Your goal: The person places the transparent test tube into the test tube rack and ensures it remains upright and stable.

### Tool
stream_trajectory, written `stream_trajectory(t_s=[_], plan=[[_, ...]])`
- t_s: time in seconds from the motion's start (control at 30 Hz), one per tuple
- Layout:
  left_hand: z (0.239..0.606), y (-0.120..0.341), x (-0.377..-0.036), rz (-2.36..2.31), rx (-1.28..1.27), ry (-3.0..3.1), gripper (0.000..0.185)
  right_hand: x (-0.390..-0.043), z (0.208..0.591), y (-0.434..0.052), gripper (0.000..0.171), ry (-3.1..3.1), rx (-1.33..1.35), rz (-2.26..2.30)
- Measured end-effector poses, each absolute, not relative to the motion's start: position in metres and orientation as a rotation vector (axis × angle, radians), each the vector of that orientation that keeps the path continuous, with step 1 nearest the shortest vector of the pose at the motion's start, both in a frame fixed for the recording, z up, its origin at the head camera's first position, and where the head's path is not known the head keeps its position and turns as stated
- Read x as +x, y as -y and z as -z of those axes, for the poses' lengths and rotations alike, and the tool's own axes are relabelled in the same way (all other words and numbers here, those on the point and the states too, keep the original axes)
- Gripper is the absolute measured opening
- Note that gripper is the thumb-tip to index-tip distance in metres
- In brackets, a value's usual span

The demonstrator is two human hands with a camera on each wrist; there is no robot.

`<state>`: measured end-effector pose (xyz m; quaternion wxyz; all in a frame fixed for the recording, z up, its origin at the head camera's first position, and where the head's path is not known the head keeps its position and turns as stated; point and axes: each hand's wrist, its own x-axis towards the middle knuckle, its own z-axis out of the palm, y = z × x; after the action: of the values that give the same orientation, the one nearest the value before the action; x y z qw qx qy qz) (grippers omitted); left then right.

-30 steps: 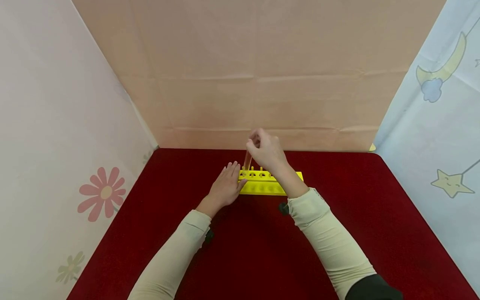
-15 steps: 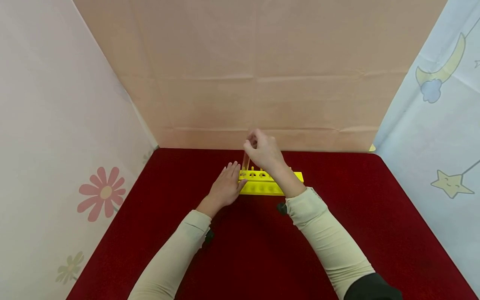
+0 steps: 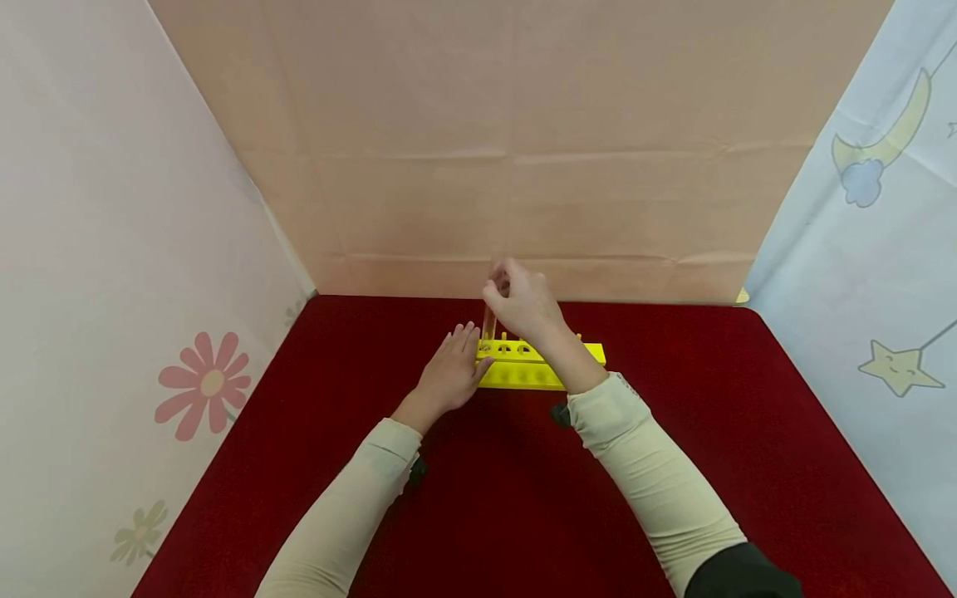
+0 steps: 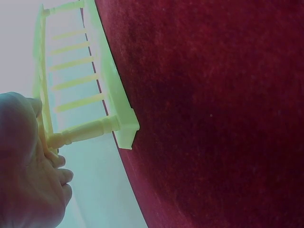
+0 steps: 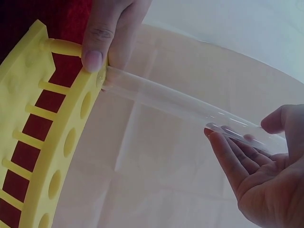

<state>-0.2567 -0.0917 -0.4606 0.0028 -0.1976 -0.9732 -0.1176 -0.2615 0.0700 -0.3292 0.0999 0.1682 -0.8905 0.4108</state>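
Observation:
A yellow tube rack (image 3: 523, 375) stands on the red table (image 3: 508, 498) near the back wall. My left hand (image 3: 451, 371) holds the rack's left end, thumb on its upper plate (image 5: 97, 57). In the left wrist view the left hand (image 4: 26, 175) meets the rack (image 4: 83, 80) at its corner post. My right hand (image 3: 519, 301) pinches the top of a clear test tube (image 3: 490, 320) between thumb and fingers. The right wrist view shows the tube (image 5: 166, 99) running from the right hand (image 5: 259, 171) down into the end hole of the rack (image 5: 61, 142).
Paper walls close in the table: pink with a flower (image 3: 205, 384) on the left, tan behind, pale blue with a star (image 3: 900, 365) on the right. The rack's other holes (image 5: 69, 142) hold nothing. The red cloth in front of the rack is bare.
My right hand has drifted slightly left with the tube, which now stands a little more upright over the rack's left end. The left hand and the rack have stayed still.

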Motion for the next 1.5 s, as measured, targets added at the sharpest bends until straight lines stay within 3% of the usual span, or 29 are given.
stream_trajectory(t_s=[1.5], plan=[[0.459, 0.091, -0.257, 0.373, -0.627, 3.040, 0.071, -0.263, 0.343, -0.066, 0.015, 2.691, 0.588, -1.213]])
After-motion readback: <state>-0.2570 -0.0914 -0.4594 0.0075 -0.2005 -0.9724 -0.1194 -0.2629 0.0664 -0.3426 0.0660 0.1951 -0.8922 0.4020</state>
